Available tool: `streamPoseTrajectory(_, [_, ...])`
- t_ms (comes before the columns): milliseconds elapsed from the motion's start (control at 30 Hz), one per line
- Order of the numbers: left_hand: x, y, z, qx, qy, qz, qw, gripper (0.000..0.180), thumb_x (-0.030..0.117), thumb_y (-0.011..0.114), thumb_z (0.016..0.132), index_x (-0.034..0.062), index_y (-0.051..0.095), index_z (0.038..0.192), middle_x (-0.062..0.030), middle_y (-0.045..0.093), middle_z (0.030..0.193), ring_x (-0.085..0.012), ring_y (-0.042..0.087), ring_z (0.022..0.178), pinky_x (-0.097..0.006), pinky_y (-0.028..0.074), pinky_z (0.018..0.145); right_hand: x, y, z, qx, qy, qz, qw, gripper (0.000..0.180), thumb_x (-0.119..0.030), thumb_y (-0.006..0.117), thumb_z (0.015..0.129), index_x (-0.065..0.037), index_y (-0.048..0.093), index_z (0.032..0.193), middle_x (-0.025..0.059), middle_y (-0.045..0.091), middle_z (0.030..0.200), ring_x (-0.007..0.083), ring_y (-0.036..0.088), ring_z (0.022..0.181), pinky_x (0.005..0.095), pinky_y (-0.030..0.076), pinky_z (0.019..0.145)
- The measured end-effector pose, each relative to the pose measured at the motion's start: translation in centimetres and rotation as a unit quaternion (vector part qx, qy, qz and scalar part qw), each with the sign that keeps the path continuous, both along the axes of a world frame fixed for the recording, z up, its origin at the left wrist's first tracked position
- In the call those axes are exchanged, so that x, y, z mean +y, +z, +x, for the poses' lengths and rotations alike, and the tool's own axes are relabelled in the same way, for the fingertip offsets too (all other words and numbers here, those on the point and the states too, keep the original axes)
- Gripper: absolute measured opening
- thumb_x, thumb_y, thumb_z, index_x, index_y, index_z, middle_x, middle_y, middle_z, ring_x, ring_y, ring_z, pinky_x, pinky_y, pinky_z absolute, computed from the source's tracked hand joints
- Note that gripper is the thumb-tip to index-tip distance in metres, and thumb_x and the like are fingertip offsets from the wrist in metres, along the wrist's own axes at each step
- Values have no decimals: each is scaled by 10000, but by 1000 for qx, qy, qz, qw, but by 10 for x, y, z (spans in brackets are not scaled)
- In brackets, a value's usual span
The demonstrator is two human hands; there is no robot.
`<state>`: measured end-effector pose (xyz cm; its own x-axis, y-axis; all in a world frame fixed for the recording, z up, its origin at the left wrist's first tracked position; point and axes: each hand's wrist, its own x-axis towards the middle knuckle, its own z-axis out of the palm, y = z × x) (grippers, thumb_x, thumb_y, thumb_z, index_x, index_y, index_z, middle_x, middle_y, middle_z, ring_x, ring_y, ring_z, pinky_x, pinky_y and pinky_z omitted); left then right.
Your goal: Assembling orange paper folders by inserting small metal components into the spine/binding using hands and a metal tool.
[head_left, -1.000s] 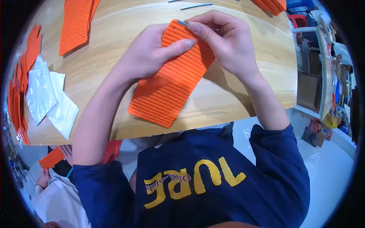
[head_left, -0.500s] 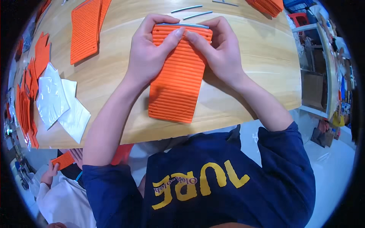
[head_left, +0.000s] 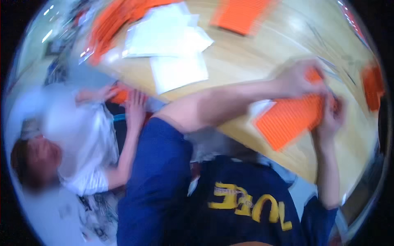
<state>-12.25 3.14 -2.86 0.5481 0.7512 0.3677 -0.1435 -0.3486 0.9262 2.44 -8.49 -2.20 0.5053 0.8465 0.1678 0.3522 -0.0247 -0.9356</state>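
An orange ridged sheet (head_left: 289,121) is between my two hands over the wooden table, its lower end pointing toward the table's near edge. My left hand (head_left: 299,80) is closed on its far end, with the fingers bent over the top. At the right side of that same end, my right hand (head_left: 329,117) grips it too. Both hands are smeared by motion. The silvery strip along the sheet's far edge in the earlier frame cannot be made out here.
White packets (head_left: 160,39) lie left on the table beside piled orange pieces (head_left: 108,26). Another orange ridged sheet (head_left: 242,16) is at the far side, and more orange pieces (head_left: 372,88) at the right. A co-worker (head_left: 88,135) sits at the left, hands on an orange piece (head_left: 121,94).
The view has swung left, so the table and my hands appear farther right and the co-worker shows more fully. The orange sheet is now slanted in the picture, still held by both hands.
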Motion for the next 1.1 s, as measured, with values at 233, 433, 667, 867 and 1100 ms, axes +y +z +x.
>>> streamPoseTrajectory(233, [4, 6, -2, 19, -23, -80, 996, 169, 174, 778, 794, 62, 671, 860, -76, 657, 825, -200, 599, 747, -308, 514, 736, 9, -19, 20, 9, 90, 34, 995, 183, -182, 617, 1035, -1, 596, 1032, 64, 612, 955, 112, 561, 853, 240, 478, 824])
streamPoseTrajectory(433, [0, 5, -2, 10, 2, -64, 998, 170, 159, 778, 806, 49, 659, 858, -81, 647, 811, -192, 596, 737, -298, 511, 733, 8, -20, 27, -37, 119, 16, 992, 194, -194, 613, 1039, -9, 574, 1083, 77, 601, 996, 125, 575, 883, 259, 486, 839])
streamPoseTrajectory(667, [2, -6, 9, -39, 12, -79, 996, 164, 133, 775, 813, 44, 644, 855, -86, 647, 827, -178, 590, 739, -295, 511, 739, 4, -6, 8, 81, 93, 27, 992, 227, -194, 597, 1046, -16, 517, 1162, 110, 583, 1056, 147, 592, 911, 266, 493, 839])
streamPoseTrajectory(867, [7, -5, 7, -21, 9, -55, 998, 164, 124, 778, 807, 45, 644, 858, -87, 637, 820, -169, 583, 733, -290, 507, 736, 8, -9, 8, 122, 130, 34, 983, 234, -186, 594, 1047, -5, 506, 1165, 120, 587, 1053, 151, 600, 919, 262, 497, 834])
streamPoseTrajectory(1100, [7, -2, 9, -7, 50, -9, 999, 177, 127, 782, 806, 44, 648, 886, -79, 640, 837, -159, 575, 729, -282, 502, 731, 20, 0, 24, 108, 204, 25, 973, 203, -155, 598, 1040, 0, 522, 1146, 126, 619, 1013, 149, 614, 905, 253, 512, 809])
